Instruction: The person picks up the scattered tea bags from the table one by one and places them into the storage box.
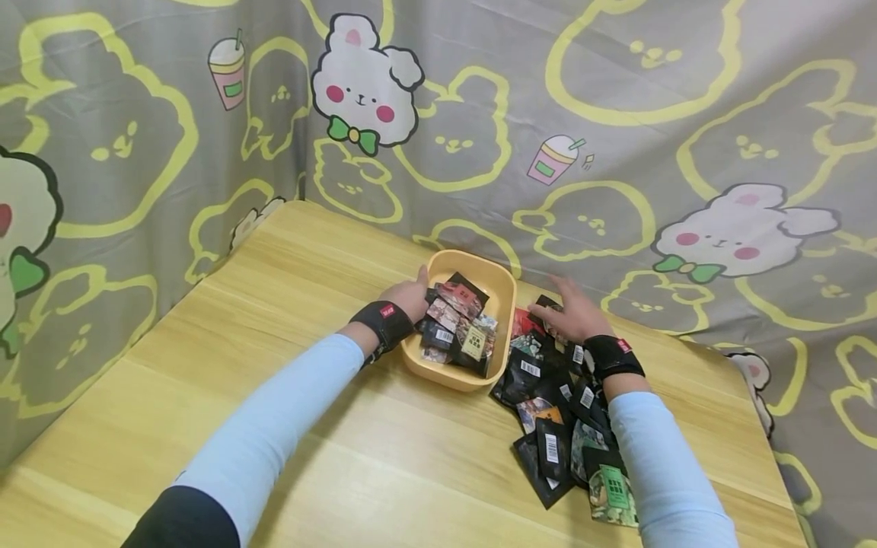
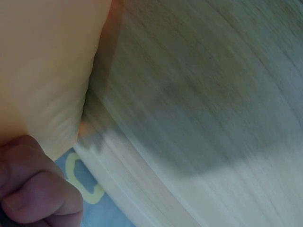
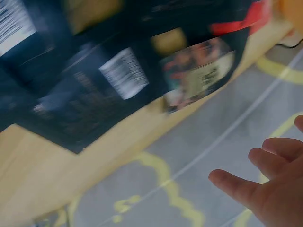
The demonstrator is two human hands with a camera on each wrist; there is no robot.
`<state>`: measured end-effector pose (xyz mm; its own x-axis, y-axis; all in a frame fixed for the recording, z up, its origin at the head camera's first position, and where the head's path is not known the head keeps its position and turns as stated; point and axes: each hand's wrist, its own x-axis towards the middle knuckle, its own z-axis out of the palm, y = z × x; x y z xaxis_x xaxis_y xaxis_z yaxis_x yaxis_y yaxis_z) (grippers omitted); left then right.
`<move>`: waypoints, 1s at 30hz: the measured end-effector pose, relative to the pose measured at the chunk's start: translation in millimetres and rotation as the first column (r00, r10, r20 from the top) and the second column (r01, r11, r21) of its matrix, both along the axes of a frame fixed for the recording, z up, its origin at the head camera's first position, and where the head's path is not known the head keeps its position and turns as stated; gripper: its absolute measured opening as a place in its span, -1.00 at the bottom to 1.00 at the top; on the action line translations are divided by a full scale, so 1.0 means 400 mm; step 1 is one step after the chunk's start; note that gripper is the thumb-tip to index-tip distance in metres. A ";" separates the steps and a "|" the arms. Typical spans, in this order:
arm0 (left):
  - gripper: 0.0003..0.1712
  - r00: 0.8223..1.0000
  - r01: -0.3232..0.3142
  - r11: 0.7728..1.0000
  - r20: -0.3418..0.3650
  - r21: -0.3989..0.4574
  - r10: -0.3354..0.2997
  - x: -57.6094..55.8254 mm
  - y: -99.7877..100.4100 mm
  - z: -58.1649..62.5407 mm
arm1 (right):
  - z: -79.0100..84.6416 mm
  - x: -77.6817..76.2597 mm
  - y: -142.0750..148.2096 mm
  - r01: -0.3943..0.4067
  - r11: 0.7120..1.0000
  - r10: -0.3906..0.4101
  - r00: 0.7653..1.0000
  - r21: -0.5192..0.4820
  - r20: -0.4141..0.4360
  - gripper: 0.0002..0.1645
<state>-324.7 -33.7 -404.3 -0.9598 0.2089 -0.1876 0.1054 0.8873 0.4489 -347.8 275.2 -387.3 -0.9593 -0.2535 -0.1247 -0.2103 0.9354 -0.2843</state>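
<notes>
A yellow plastic bin [image 1: 499,320] stands on the table, with several black sachets [image 1: 473,342] with picture labels inside. My left hand [image 1: 407,298] is at its left rim, fingers curled there; a dark sachet edge lies by the fingertips. In the left wrist view the curled fingers [image 2: 45,194] overlap the bin's outer wall [image 2: 42,71]. My right hand [image 1: 575,313] is just right of the bin over a loose heap of sachets [image 1: 527,373], fingers spread. In the right wrist view the extended fingers [image 3: 236,187] hold nothing and are apart from the blurred sachets [image 3: 94,90].
The heap of sachets reaches toward the table's front, down to one with a green label [image 1: 612,487] beside my right forearm. A patterned grey curtain [image 1: 466,99] hangs behind the wooden table [image 1: 384,457] and close to the bin's far side.
</notes>
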 end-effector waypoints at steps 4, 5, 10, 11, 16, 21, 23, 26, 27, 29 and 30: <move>-0.19 1.000 -0.007 1.000 0.003 -0.009 0.007 0.001 0.002 0.001 | -0.017 0.001 0.035 0.036 0.999 -0.036 0.999 0.002 0.000 0.02; -0.19 1.000 -0.009 1.000 0.005 -0.007 0.009 0.002 0.003 0.003 | -0.021 0.001 0.040 0.039 0.999 -0.039 0.999 0.011 -0.001 0.02; -0.20 1.000 -0.012 1.000 0.020 0.004 0.012 0.004 0.002 0.006 | -0.037 0.001 0.049 0.067 0.997 -0.068 0.997 0.039 0.020 -0.01; -0.20 1.000 -0.012 1.000 0.021 0.009 0.011 0.005 0.002 0.007 | -0.040 0.001 0.049 0.071 0.997 -0.072 0.997 0.043 0.026 -0.01; -0.20 1.000 -0.008 1.000 0.018 0.013 0.008 0.002 0.004 0.006 | -0.063 -0.005 0.052 0.073 0.996 -0.075 0.997 0.053 0.036 0.01; -0.21 1.000 -0.004 1.000 0.025 -0.004 0.004 0.004 0.014 0.002 | -0.096 -0.015 0.066 0.071 0.996 -0.077 0.992 0.058 0.101 0.04; -0.22 1.000 -0.003 1.000 0.021 -0.009 0.004 0.006 0.016 0.002 | -0.106 -0.017 0.069 0.085 0.994 -0.094 0.984 0.064 0.154 0.08; -0.21 1.000 -0.012 1.000 0.023 -0.007 0.012 0.003 0.014 0.001 | -0.109 -0.020 0.063 0.104 0.992 -0.116 0.975 0.074 0.191 0.08; -0.21 1.000 -0.013 1.000 0.024 -0.005 0.013 0.002 0.012 0.001 | -0.109 -0.021 0.060 0.105 0.991 -0.119 0.975 0.084 0.186 0.06; -0.21 1.000 -0.011 1.000 0.026 -0.005 0.011 0.001 0.008 0.003 | -0.107 -0.022 0.051 0.097 0.991 -0.111 0.982 0.095 0.155 -0.01; -0.21 1.000 -0.013 1.000 0.026 -0.007 0.013 0.005 0.006 0.007 | -0.107 -0.023 0.046 0.083 0.991 -0.098 0.986 0.110 0.137 -0.05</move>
